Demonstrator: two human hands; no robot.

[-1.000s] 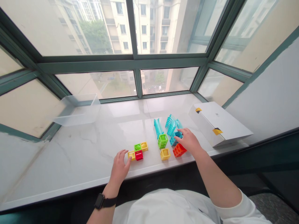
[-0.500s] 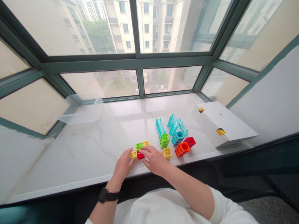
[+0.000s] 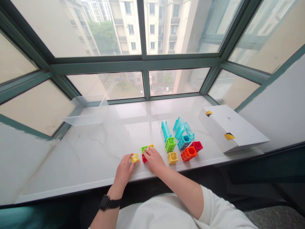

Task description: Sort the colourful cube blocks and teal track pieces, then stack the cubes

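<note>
Near the front edge of the ledge, my left hand pinches a yellow building block between thumb and fingers. A small gap separates that block from a joined cluster on its right. My right hand is closed over this cluster, its fingers covering much of it. A green block, a red block and another yellow block show around the fingertips. Just right of my right hand stands a loose yellow block.
Farther right stand a green block, a blue block, an orange block and a red block. Clear teal track pieces lie behind them. A white box is at right, a clear plastic bin at back left.
The yellow block in my left hand has come away from the red block and moved slightly left. My right hand stays on the cluster. The view has shifted a little.
</note>
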